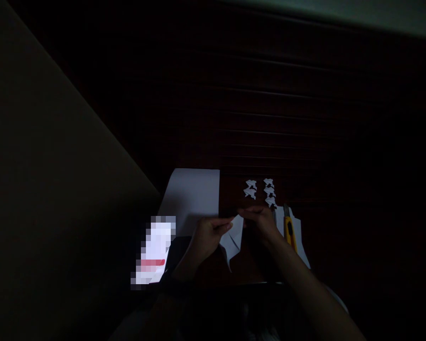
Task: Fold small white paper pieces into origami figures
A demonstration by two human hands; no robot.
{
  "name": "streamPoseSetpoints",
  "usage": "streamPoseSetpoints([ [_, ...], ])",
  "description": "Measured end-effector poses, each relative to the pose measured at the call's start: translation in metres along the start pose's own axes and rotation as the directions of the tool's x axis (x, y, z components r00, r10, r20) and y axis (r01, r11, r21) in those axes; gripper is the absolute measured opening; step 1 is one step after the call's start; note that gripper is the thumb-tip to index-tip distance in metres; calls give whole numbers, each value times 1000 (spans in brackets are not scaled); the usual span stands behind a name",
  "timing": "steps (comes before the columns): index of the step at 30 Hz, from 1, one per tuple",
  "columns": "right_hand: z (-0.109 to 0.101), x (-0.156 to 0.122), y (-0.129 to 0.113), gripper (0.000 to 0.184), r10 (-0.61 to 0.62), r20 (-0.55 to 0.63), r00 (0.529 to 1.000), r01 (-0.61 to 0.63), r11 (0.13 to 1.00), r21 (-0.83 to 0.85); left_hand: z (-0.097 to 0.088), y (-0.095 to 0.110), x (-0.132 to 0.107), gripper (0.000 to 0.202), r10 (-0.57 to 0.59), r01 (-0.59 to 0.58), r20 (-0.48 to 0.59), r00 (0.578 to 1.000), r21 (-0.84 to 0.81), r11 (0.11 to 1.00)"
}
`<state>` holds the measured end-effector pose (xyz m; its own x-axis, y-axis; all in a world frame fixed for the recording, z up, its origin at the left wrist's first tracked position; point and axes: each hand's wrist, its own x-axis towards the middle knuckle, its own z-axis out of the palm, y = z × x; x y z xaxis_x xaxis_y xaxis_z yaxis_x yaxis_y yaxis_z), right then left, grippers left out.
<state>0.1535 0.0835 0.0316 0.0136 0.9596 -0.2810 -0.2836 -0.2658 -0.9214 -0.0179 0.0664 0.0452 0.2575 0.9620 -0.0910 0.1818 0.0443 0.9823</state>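
Observation:
Between both hands, above the dark table, is a partly folded piece of white paper [235, 237], with a pointed top and a loose flap hanging down. My left hand [208, 235] pinches its left edge between thumb and fingers. At the paper's upper tip, my right hand [261, 221] has its fingertips closed; the exact grip is dim. Behind the hands, several small folded paper figures [270, 191] stand in two groups, the left group [250, 189] holding fewer.
A large white sheet [197, 194] lies at the back left. Left of my forearm glows a screen [154, 248], partly pixelated. On the right, a yellow utility knife [290, 232] rests on white paper [301, 237]. A pale wall [57, 189] slants along the left. The room is dark.

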Motion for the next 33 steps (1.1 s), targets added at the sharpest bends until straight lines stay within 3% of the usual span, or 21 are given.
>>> streamPoseSetpoints([
  [9, -1, 2, 4, 28, -80, -102, 992, 72, 994, -81, 0, 5, -1, 24, -27, 27, -18, 999, 13, 1000],
  [16, 3, -5, 3, 30, -14, 118, 993, 35, 984, -177, -1, 4, -2, 26, -4, 17, -94, 996, 131, 991],
  [25, -1, 0, 7, 35, 62, 118, 991, -34, 974, -222, -2, 3, -1, 26, 9, 8, -92, 996, 185, 983],
  [33, 2, -2, 10, 34, 26, 101, 995, -5, 980, -201, -2, -1, 0, 27, 3, 15, -129, 992, 139, 990],
])
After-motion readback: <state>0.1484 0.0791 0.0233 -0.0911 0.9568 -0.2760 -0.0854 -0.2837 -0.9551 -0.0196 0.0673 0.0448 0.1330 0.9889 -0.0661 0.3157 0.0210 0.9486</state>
